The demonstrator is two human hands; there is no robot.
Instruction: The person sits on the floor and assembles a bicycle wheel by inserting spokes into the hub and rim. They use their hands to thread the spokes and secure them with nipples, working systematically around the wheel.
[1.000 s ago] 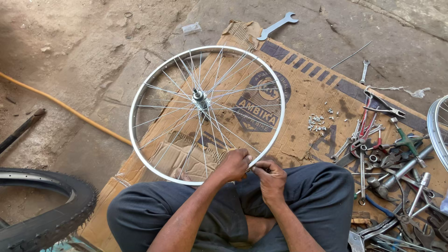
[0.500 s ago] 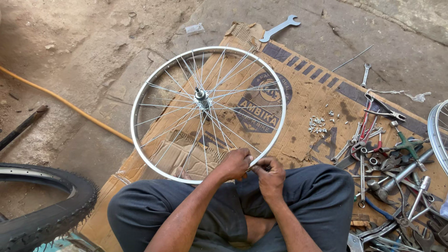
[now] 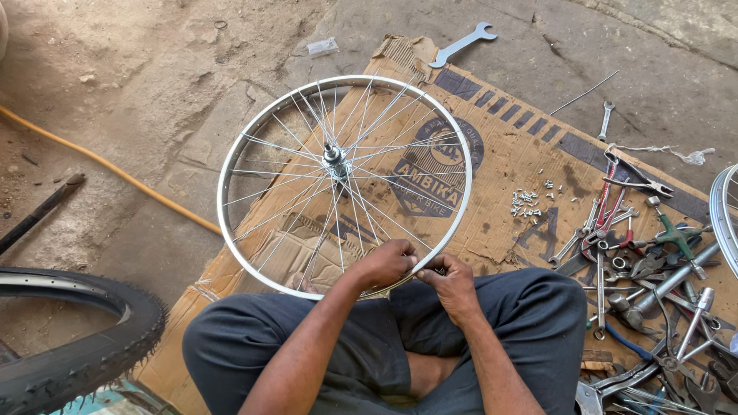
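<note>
At about nine o'clock in the view, a black knobby tyre (image 3: 77, 346) lies on the bare ground, with a dark rod (image 3: 38, 215) above it and a yellow hose (image 3: 115, 173) running diagonally from ten o'clock toward the centre. A flattened cardboard sheet (image 3: 523, 161) covers the ground from the centre out to three o'clock.

On the cardboard's left part lies a silver spoked bicycle wheel (image 3: 231, 154), flat, its hub (image 3: 334, 157) near the middle of the view. The rim's six o'clock edge reaches the lap of the seated person, whose legs in dark trousers (image 3: 530, 323) are folded at the bottom of the view.

The left hand (image 3: 384, 263) is closed over the rim at that six o'clock edge, fingers curled around it. The right hand (image 3: 453, 280) sits just beside it, touching the rim, fingertips pinched together against the left hand's; whether it holds something small between them I cannot tell.

At twelve o'clock a silver open-ended spanner (image 3: 461, 44) lies at the cardboard's top edge. At about two o'clock from the hands, a scatter of small silver nipples (image 3: 530, 201) rests on the cardboard, well apart from the wheel. At three o'clock lies a heap of hand tools (image 3: 653, 269): pliers, spanners and screwdrivers. A second rim (image 3: 723, 223) cuts in at the far right edge.
</note>
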